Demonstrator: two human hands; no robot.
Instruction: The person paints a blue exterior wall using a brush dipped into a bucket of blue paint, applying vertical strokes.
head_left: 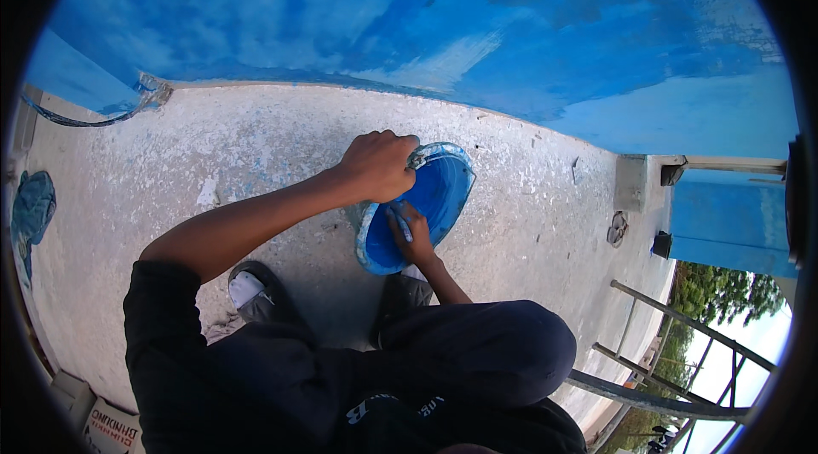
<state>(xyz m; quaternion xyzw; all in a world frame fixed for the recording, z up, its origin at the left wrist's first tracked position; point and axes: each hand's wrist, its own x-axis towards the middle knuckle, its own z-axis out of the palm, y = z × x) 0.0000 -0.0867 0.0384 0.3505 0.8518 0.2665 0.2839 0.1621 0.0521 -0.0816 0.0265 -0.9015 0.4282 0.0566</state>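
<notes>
Head view:
Left hand (380,164): closed in a fist over the far rim of the blue paint bucket (443,198), gripping it and tipping it.
Right hand (411,234): inside the bucket, fingers curled around a paint-smeared brush handle (400,224).
Bucket: on the speckled concrete floor (256,139), just ahead of the shoes (256,292), near the blue painted wall (426,20).
</notes>
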